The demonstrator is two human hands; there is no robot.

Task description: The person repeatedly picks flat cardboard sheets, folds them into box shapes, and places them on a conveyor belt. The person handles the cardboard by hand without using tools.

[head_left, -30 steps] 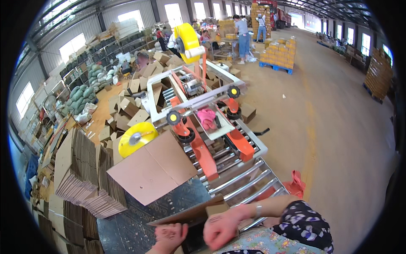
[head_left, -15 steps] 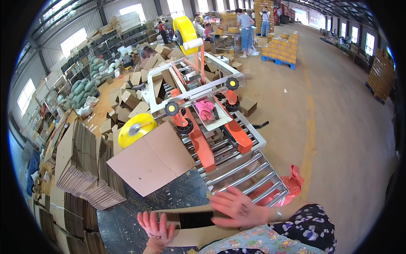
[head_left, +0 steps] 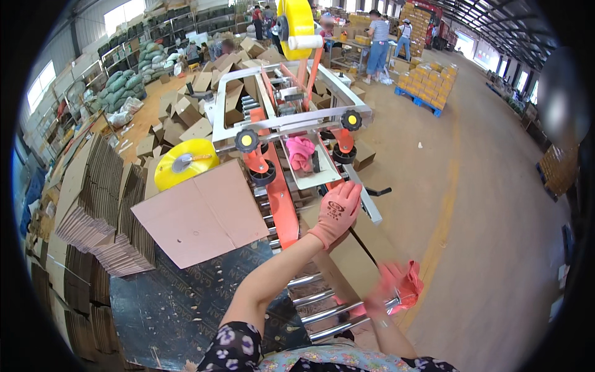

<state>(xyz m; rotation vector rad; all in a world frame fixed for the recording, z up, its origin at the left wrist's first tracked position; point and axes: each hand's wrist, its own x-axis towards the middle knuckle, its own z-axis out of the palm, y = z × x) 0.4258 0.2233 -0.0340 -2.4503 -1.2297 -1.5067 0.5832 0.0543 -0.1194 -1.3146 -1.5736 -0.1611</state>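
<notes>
A cardboard box [head_left: 367,251] lies on the rollers of a carton sealing machine, with a narrow dark gap running along its top. On its far end rests my left hand [head_left: 338,211], in a pink glove, fingers stretched out and close together. My right hand [head_left: 387,286], also pink-gloved, is smeared by motion at the near right side of the box; its fingers cannot be made out. Ahead of the box stand the machine's orange guide rails [head_left: 284,214] and black side wheels [head_left: 344,154]. A white tray [head_left: 319,177] on the machine holds a pink cloth-like item [head_left: 300,152].
A flat cardboard sheet [head_left: 201,214] lies over the dark worktable [head_left: 192,304] to the left. Stacks of flattened cartons [head_left: 93,192] stand beyond it. A yellow tape roll [head_left: 186,164] sits behind the sheet, another [head_left: 297,28] atop the machine. Red plastic [head_left: 409,285] hangs at the right.
The box has gone from the worktable in front of me onto the rollers, and its flaps are now nearly closed. Both hands have moved right and forward with it. My view has shifted.
</notes>
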